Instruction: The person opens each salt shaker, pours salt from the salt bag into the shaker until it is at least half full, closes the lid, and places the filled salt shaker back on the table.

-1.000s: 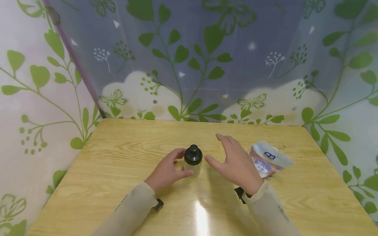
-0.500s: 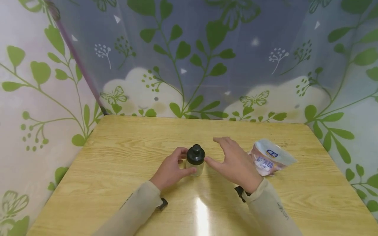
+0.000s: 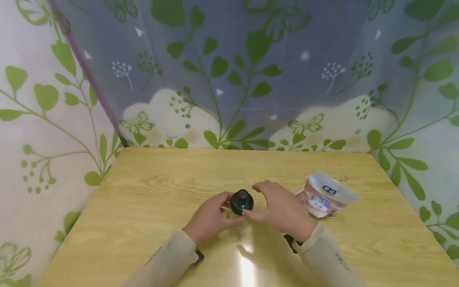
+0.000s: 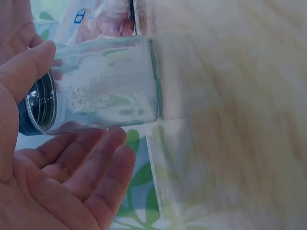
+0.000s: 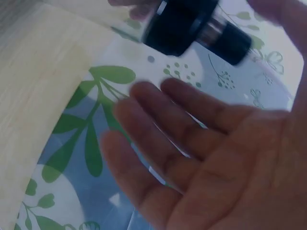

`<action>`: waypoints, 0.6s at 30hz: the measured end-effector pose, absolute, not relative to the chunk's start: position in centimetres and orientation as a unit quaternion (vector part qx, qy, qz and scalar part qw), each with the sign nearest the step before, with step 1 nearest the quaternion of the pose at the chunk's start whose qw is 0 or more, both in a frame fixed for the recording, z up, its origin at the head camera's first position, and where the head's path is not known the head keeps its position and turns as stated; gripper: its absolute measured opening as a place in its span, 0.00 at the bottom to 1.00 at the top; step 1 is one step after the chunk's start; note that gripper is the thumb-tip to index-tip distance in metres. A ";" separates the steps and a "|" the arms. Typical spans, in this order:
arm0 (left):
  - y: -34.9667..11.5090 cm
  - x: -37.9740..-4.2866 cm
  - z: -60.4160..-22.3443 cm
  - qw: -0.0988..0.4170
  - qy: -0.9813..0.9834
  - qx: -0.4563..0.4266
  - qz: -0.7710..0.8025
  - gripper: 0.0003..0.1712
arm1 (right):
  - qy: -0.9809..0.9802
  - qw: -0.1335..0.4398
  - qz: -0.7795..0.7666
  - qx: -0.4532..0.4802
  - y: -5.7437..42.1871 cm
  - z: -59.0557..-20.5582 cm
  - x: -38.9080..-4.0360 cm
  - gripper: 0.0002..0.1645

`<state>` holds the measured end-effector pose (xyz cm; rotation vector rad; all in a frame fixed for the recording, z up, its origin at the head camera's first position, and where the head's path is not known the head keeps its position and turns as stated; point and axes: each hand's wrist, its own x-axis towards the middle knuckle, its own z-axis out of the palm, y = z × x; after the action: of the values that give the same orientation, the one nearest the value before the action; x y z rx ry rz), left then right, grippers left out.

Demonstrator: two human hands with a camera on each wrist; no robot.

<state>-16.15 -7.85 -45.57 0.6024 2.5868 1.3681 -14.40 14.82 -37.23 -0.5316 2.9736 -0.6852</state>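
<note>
A small clear glass jar [image 4: 108,86] stands between my hands. Its black lid [image 3: 242,202] has a narrower raised cap on top, seen from the side in the right wrist view. My left hand [image 3: 209,218] holds the jar from the left, thumb near the lid and fingers on the far side. The glass looks empty apart from smears or reflections. To the right, my right hand [image 3: 283,209] is spread with its fingers apart and its thumb at the lid's near edge. Whether that thumb touches the lid I cannot tell.
A printed plastic pouch [image 3: 322,198] with a blue label lies on the wood-grain table [image 3: 161,175], just right of my right hand. Curtains [image 3: 251,79] with leaf and butterfly prints enclose the table's back and sides.
The jar and both hands have come slightly nearer to me. My right hand has lowered and closed in on the lid. The pouch has stayed in place.
</note>
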 end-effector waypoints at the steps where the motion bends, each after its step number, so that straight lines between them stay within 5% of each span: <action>1: -7.6 -16.1 -45.5 0.078 0.863 0.206 0.455 0.37 | 0.959 0.031 -0.220 -0.174 14.8 -37.4 -14.4 0.44; 9: -7.2 -15.8 -45.2 0.073 0.870 0.218 0.436 0.36 | 0.960 0.031 -0.217 -0.175 13.9 -38.4 -14.9 0.31; 18: -6.8 -15.5 -45.1 0.067 0.876 0.219 0.424 0.35 | 0.961 0.010 -0.209 -0.182 13.7 -39.0 -14.9 0.30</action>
<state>-15.48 -6.81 -45.07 0.6601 2.6402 1.2788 -14.93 13.69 -38.96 -0.5691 2.9998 -0.6515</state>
